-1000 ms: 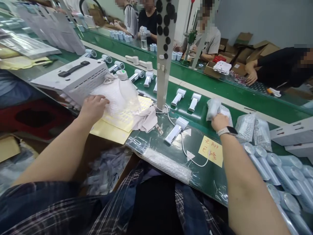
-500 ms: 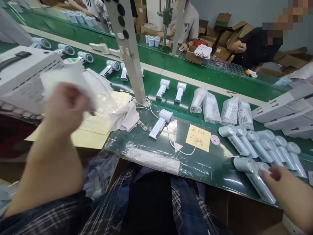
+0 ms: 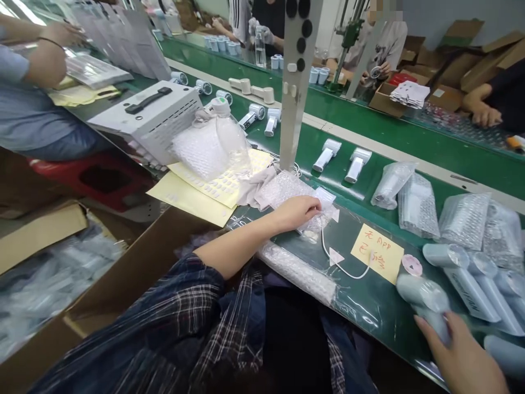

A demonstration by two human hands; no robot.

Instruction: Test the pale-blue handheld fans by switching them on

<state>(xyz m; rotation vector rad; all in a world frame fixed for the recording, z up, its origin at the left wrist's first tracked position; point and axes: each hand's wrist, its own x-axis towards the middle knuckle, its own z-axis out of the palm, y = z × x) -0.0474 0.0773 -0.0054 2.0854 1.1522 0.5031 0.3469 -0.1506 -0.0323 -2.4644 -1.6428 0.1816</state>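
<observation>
My left hand [image 3: 297, 213] has its fingers pinched on a clear bubble-wrap bag [image 3: 282, 189], which spreads over the bench beside the metal post. Just past the fingertips, the head of a pale fan [image 3: 325, 196] shows in part; the bag and hand hide the rest. At the right, my right hand [image 3: 465, 350] is closed round the handle of a light blue handheld fan [image 3: 424, 294], its head toward the bench. Close by stand more light blue fans [image 3: 471, 290] in a row. A white cable [image 3: 348, 275] curls between the hands, ending on a yellow note [image 3: 377, 251].
Bubble-wrapped fans [image 3: 418, 205] line the bench's far side. A metal post [image 3: 293, 104] rises beyond my left hand. Left of it are a bubble-wrap stack [image 3: 200, 150], yellow sticker sheets [image 3: 192, 194] and a white metal case [image 3: 143, 117]. A carton [image 3: 110, 284] stands below. Co-workers sit across the line.
My left hand has come from the left stack to the bench middle with a bubble-wrap bag. My right hand has taken hold of a fan and lifted it. The view has swung left.
</observation>
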